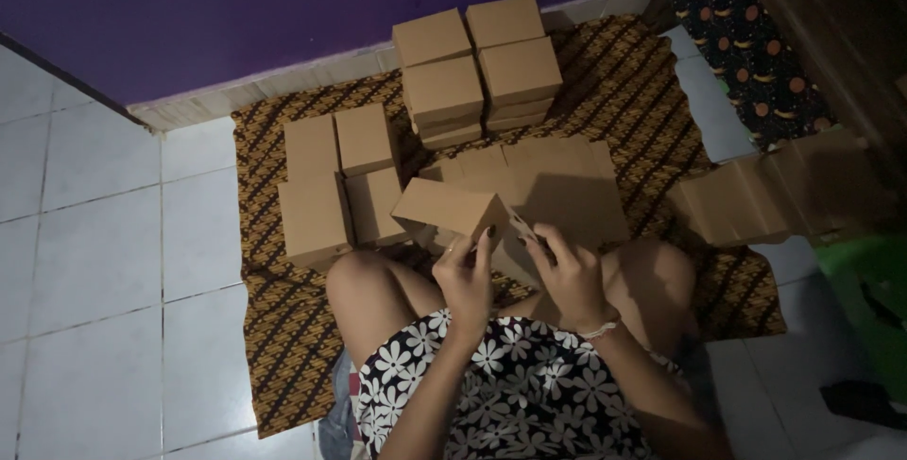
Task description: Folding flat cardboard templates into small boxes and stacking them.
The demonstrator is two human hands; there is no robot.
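Note:
A brown cardboard box (452, 208) is held up over my knees, partly folded, with one end still showing a loose flap. My left hand (468, 282) grips its near edge from below. My right hand (570, 276) pinches the flap at the box's right end. Right behind it lies a pile of flat unfolded cardboard blanks (557, 181). Folded boxes stand in two groups on the patterned cloth (283, 328): a stacked group (477, 68) at the back by the wall and a lower group (331, 181) to the left.
I sit cross-legged on the brown patterned cloth on a white tiled floor (94, 252). A purple wall (236, 7) runs along the back. More flat cardboard blanks (765, 195) lie at the right, beside a dark spotted fabric (746, 44).

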